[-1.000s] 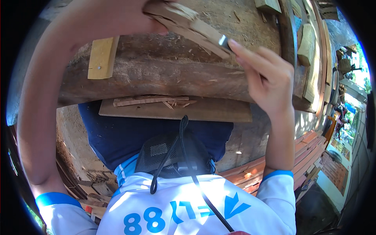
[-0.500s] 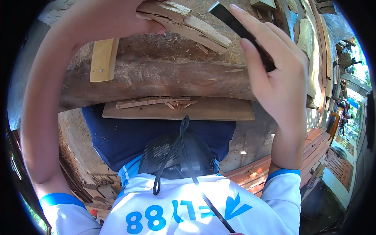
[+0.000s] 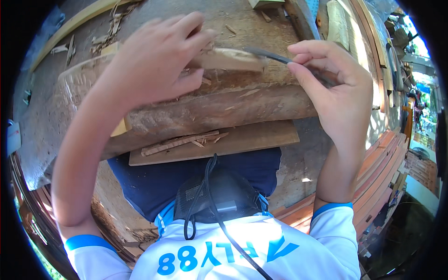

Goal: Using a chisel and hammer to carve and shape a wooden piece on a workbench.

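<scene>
At the left of the worn wooden bench (image 3: 210, 109), your left hand (image 3: 158, 63) shows blurred, thumb and fingers apart; you can't tell from here whether they touch the wood. Just beyond your thumb, the pale wood piece (image 3: 231, 59) lies on the bench, extending rightward. Its right end sits under the tip of the dark blade (image 3: 275, 56), pinched between thumb and fingers of your right hand (image 3: 343, 86).
</scene>
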A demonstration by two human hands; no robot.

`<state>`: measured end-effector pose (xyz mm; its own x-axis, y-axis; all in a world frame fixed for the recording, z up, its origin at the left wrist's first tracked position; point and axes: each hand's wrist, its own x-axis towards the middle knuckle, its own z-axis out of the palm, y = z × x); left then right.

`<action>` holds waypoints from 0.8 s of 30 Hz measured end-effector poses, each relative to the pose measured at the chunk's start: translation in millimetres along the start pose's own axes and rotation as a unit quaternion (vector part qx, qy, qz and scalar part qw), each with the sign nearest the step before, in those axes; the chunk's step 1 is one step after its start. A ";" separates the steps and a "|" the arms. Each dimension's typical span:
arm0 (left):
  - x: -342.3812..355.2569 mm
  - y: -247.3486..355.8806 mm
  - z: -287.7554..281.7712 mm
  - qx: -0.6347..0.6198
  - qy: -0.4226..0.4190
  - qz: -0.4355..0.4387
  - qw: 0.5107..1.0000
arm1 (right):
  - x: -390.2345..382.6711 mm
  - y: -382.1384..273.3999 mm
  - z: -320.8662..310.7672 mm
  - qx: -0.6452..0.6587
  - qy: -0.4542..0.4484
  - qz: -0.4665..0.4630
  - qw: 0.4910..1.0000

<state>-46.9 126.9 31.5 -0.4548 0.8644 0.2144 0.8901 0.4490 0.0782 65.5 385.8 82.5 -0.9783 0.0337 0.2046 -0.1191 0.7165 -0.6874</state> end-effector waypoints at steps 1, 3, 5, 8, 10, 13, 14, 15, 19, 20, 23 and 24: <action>-4.9 4.7 0.7 -0.012 -0.001 -0.011 1.000 | 0.5 3.8 -0.6 0.002 0.007 0.003 1.000; -4.9 7.0 4.2 0.001 0.011 -0.001 1.000 | 4.9 13.9 0.8 0.166 0.030 -0.048 0.984; -4.9 8.2 5.1 0.015 0.022 0.001 1.000 | 6.0 15.9 -1.5 0.232 0.053 -0.068 0.969; -3.1 8.4 7.8 0.011 0.025 -0.004 1.000 | 3.0 27.9 -0.7 0.314 0.107 -0.094 0.939; -6.8 12.1 10.7 0.033 0.041 -0.022 0.998 | -8.0 34.9 4.4 0.381 0.159 -0.027 0.910; -13.3 21.5 20.0 0.141 0.126 -0.006 0.982 | -18.9 47.8 12.2 0.449 0.191 0.019 0.873; -15.1 24.5 18.6 0.141 0.124 0.001 0.982 | -21.8 51.5 14.6 0.506 0.201 0.045 0.838; -17.3 27.7 16.9 0.164 0.145 0.014 0.976 | -22.7 53.1 19.9 0.525 0.216 0.086 0.819; -16.3 31.3 17.1 0.244 0.218 0.044 0.944 | -24.2 61.2 37.9 0.571 0.224 0.159 0.774; -15.9 31.4 17.7 0.245 0.217 0.047 0.944 | -26.2 60.3 41.2 0.573 0.227 0.159 0.772; -15.2 33.1 21.6 0.262 0.203 0.028 0.943 | -33.1 57.0 44.4 0.612 0.158 0.161 0.758; -15.3 33.9 23.6 0.270 0.196 0.029 0.942 | -34.3 58.0 43.0 0.614 0.158 0.161 0.757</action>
<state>-10.5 134.2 7.8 -0.2668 0.7882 0.5546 0.7205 0.5453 -0.4284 84.8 396.3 5.7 -0.9240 0.3722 -0.0879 -0.1405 -0.5442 -0.8271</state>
